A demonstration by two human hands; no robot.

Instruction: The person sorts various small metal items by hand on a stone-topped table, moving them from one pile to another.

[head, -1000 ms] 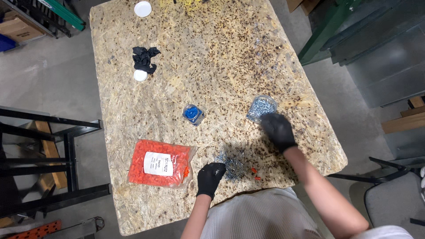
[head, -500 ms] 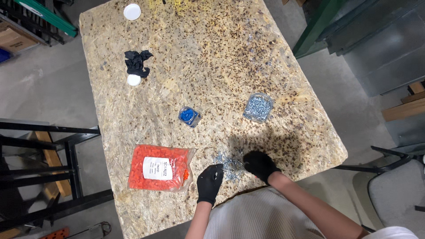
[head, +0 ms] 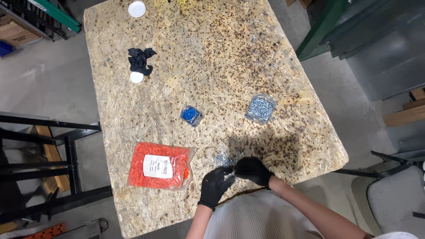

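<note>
Nearest, at the near edge of the chipboard tabletop (head: 212,57): left hand (head: 215,185), black-gloved, fingers curled toward the right hand (head: 252,170), also black-gloved, both meeting over the near side of the loose pile of silver screws (head: 225,158). Impossible to tell whether either grip is clenched on screws or merely resting on them; fingertips hidden among the metal.

Changed within the last second: right hand drawn back from the clear jar of screws (head: 260,108) out on the right, down to the pile, then pressed close against the left. Left hand barely shifted. Looks like work at the pile with both hands together, jar left alone.

Just left of the hands: one clear bag of orange wall plugs (head: 160,165) with a white label, lying flat. Farther out, mid-tabletop: one small clear jar of blue plugs (head: 191,115), well apart from the screw jar. Two open jars in all.

Farther still, toward the far left: one crumpled black glove (head: 140,59), touching one white round lid (head: 137,77). At the far edge: a second white lid (head: 137,9).
</note>
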